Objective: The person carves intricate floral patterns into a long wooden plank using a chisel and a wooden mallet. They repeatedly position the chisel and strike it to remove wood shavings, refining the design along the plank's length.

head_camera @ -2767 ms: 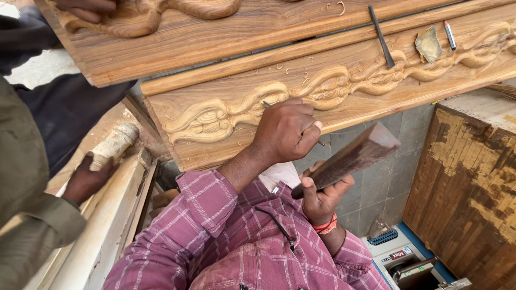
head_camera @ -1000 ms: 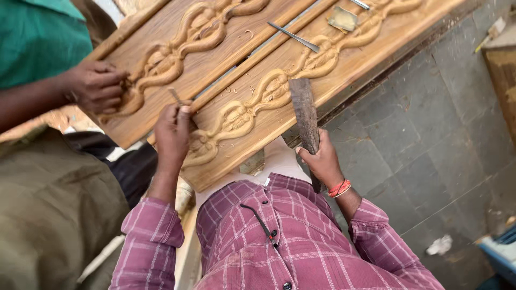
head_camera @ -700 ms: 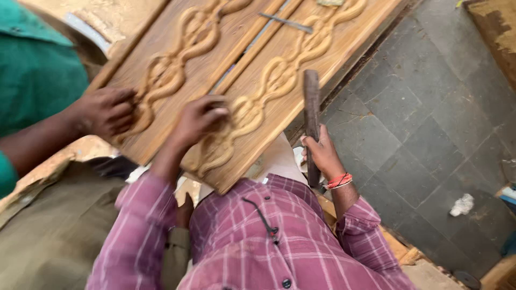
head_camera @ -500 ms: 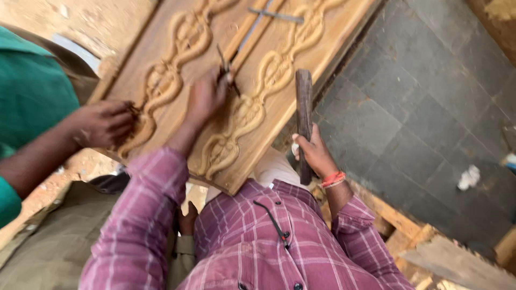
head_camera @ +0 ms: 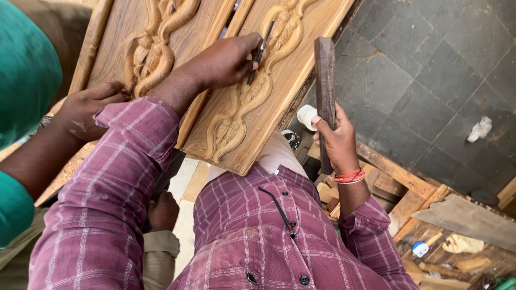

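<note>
Chisel [head_camera: 259, 52] pinched in left hand [head_camera: 228, 56] against carved panel [head_camera: 269, 80]; right hand [head_camera: 336, 137] grips wooden mallet [head_camera: 324, 80] (raised): a glancing blow could gouge.

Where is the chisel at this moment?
In the head view, upper middle: the chisel is pinched in the left hand, its tip on the carved wooden panel, left of the wooden mallet.

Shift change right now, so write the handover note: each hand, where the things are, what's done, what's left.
Left hand: pinches a thin chisel, tip on the carved wooden panel.
Right hand: grips a dark wooden mallet block upright, off the panel's edge, clear of the chisel.
A co-worker's hand rests on the neighbouring carved panel.
Done: raised scroll relief runs along both panels.
Left: how much detailing remains cannot be told.
</note>
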